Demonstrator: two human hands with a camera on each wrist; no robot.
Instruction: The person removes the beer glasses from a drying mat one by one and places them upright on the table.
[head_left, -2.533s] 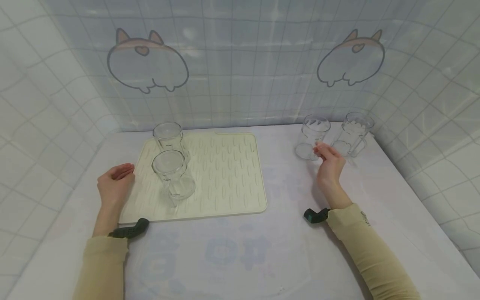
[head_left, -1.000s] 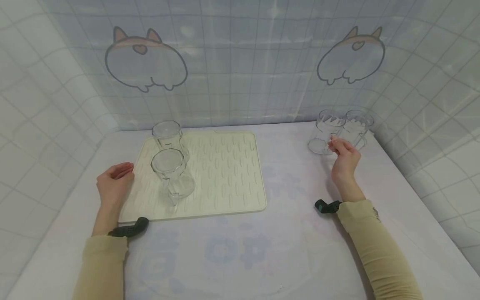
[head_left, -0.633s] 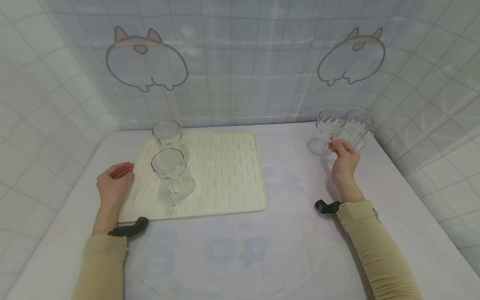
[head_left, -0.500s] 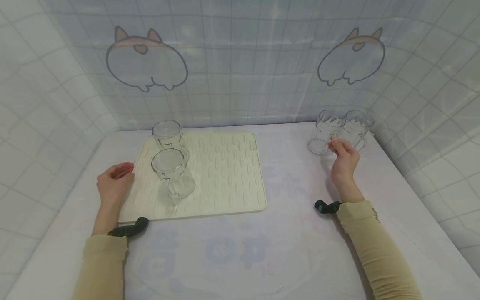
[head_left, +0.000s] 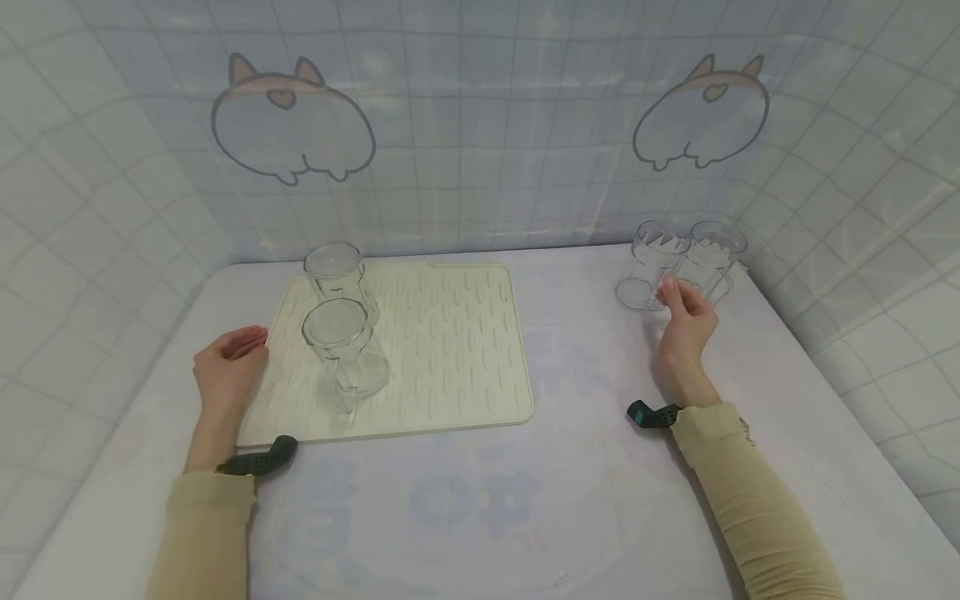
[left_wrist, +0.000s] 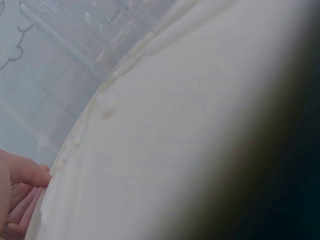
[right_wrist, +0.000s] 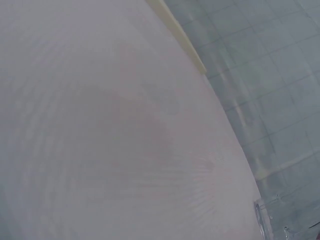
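Observation:
My right hand is at the back right, its thumb and fingers curled at the handle of a clear glass mug. That mug stands upright close beside a second glass mug, partly hidden behind my fingers. In the right wrist view, part of a glass mug shows at the lower right corner. My left hand rests loosely curled at the left edge of a cream ribbed mat, holding nothing. Two more glass mugs, a front one and a back one, stand upright on the mat's left part.
A white cloth with faint blue print covers the table. Tiled-pattern sheets rise at the back and on both sides. A dark wrist camera sits on the right wrist, another on the left.
Since the earliest frame, my right hand and its mug have shifted back and right, up to the other mug. Lately the mug stands still while the right fingers shift slightly. The left hand has not moved.

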